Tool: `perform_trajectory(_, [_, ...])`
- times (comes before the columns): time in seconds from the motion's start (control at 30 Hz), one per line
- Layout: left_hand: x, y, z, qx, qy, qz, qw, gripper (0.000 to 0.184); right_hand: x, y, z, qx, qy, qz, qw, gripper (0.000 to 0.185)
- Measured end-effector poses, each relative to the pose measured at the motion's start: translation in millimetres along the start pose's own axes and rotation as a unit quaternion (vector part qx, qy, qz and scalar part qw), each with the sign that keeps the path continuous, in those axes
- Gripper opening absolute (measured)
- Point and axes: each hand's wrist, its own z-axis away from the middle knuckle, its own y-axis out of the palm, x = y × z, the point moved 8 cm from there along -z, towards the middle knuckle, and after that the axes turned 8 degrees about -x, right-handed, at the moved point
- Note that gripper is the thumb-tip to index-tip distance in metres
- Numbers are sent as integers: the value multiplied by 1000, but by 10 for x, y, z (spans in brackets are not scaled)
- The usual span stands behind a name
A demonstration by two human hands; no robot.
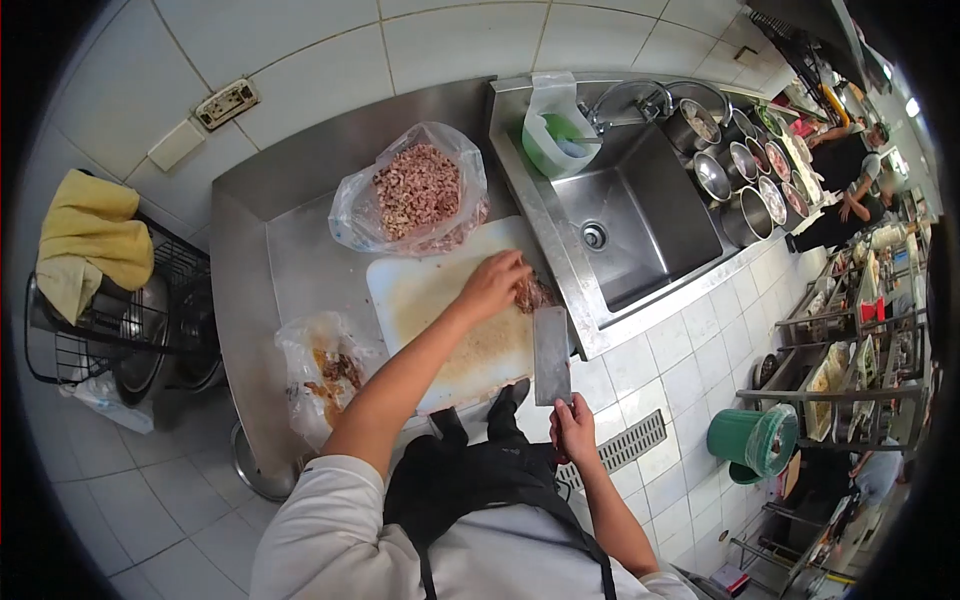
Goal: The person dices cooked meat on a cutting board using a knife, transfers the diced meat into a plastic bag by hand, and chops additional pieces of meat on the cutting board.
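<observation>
My right hand (574, 430) grips the handle of a cleaver (551, 355), whose broad blade points away from me by the right edge of the white cutting board (400, 290). On the board's far right, my left hand (494, 284) has its fingers bent against a piece of dark brown meat (532, 293). The cleaver's tip end is close to that meat; whether they touch I cannot tell. Brownish residue stains the board. Behind it, an open clear plastic bag (350, 212) holds a heap of chopped meat (418, 192).
A second plastic bag (300, 365) with brown scraps lies left of the board. To the right is a steel sink (650, 215) with a faucet (655, 100). Steel pots (745, 215) line its far side. A green bin (738, 432) stands on the floor; other people (850, 170) are farther right.
</observation>
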Motion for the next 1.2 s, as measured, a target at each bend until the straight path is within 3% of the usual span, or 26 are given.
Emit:
perform_trajectory(0.07, [-196, 286, 110, 63, 89, -61, 992, 41, -19, -112, 3, -15, -21, -1, 1000, 18])
perform_trajectory(0.1, [-228, 389, 115, 45, 122, -68, 989, 32, -56, -181, -16, -30, -24, -18, 999, 17])
perform_trajectory(0.2, [-330, 397, 52, 68, 136, -65, 986, 22, -28, -309, 53, -87, -17, -11, 996, 17])
perform_trajectory(0.27, [-238, 566, 96, 109, 132, -124, 977, 29, -23, -348, 87, -82, -9, 5, 997, 17])
perform_trajectory(0.33, [-273, 356, 226, 101, 95, -178, 974, 33, -81, -398, 89, -73, -50, 6, 996, 20])
perform_trajectory(0.43, [-273, -25, 526, -32, 65, -162, 984, 35, -176, -393, 127, -68, -54, 12, 996, 21])
perform_trajectory(0.53, [-310, -859, 936, -138, -76, -41, 987, 37, -256, -370, 143, -47, -72, 39, 996, 22])
perform_trajectory(0.6, [-29, -1193, 1631, -263, -160, -88, 947, 39, -261, -343, 167, -34, -86, 62, 994, 21])
perform_trajectory(0.67, [247, -1739, 2366, -277, -295, -178, 897, 35, -240, -280, 145, -16, -95, 93, 991, 20])
perform_trajectory(0.73, [299, -2350, 2902, -302, -367, -250, 843, 30, -225, -189, 97, -6, -109, 121, 987, 19])
perform_trajectory(0.77, [403, -2519, 3112, -300, -419, -271, 813, 29, -210, -134, 92, -1, -116, 135, 984, 18])
perform_trajectory(0.87, [886, -2551, 3339, -228, -413, -319, 822, 31, -41, 163, 102, 39, -131, 162, 977, 18])
perform_trajectory(0.97, [1294, -2420, 3004, -125, -316, -216, 915, 34, 183, 448, 155, 63, -191, 253, 946, 19])
perform_trajectory(1.07, [1513, -2225, 2813, -88, -309, -95, 942, 38, 375, 656, 244, 76, -262, 336, 901, 20])
perform_trajectory(1.13, [1565, -2258, 2789, -31, -349, -126, 928, 30, 482, 758, 353, 79, -336, 381, 858, 21])
perform_trajectory(1.2, [1442, -2373, 2758, 20, -388, -164, 907, 26, 486, 756, 421, 67, -331, 378, 862, 20])
